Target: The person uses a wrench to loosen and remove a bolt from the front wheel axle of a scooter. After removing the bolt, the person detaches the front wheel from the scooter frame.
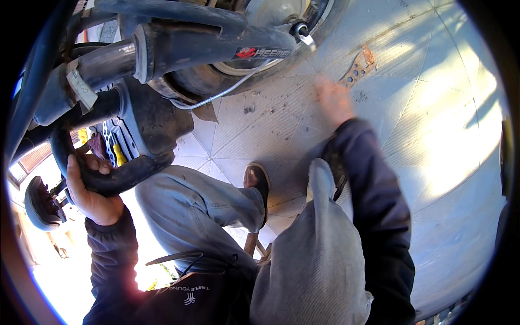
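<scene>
My left hand (96, 190) is wrapped around a bent black tube (130, 176) on the left, part of a dark vehicle frame. Beyond it, a thick black leg (206, 46) with a red and white sticker runs right to a wheel (254, 62) at the top. A shiny metal piece (306, 39), possibly a tool end, sticks out at that leg's end. My right hand (333, 100) is over the floor below it, smeared by motion, so its fingers cannot be read. Close to that hand lies a flat metal plate with holes (357, 70), rusty at its far end.
A silver cable (227, 96) curves below the leg. Past the frame at left, a yellow-handled tool (119, 156) lies among other tools. A dark rounded part (43, 205) hangs at far left. My knees and a shoe (257, 181) are above the sunlit tiled floor (428, 135).
</scene>
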Action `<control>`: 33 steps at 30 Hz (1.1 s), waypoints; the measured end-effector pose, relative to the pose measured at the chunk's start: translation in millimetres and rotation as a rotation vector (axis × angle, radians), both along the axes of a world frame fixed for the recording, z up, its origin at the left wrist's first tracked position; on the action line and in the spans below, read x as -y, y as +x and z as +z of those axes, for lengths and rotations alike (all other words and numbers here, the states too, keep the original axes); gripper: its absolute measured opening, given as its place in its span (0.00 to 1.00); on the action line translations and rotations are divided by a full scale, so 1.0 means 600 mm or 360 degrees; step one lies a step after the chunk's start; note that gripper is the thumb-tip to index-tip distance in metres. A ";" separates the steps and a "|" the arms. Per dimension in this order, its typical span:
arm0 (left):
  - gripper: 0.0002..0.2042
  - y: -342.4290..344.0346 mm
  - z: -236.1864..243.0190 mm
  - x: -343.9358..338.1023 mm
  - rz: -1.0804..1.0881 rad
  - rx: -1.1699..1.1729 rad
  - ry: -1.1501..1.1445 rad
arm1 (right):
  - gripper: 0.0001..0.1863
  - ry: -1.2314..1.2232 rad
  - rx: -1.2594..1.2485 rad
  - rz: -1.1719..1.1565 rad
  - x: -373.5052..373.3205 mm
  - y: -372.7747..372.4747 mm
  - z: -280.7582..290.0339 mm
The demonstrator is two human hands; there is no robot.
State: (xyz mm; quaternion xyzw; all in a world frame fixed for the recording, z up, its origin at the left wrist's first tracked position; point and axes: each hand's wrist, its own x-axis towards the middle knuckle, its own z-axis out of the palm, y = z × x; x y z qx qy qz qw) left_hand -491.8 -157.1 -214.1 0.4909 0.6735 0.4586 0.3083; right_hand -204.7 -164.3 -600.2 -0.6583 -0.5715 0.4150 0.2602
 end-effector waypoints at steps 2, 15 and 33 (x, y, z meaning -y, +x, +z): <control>0.10 0.002 -0.001 -0.003 -0.0018 0.0029 -0.0037 | 0.20 0.0590 0.0565 -0.0208 -0.048 0.138 -0.034; 0.11 0.001 -0.002 0.001 0.0051 -0.0017 -0.0024 | 0.27 -0.0946 -0.1545 -0.0383 0.051 -0.081 0.126; 0.10 0.003 0.000 0.000 0.0022 -0.0020 -0.0009 | 0.34 -0.0889 -0.1393 -0.0390 0.054 -0.079 0.139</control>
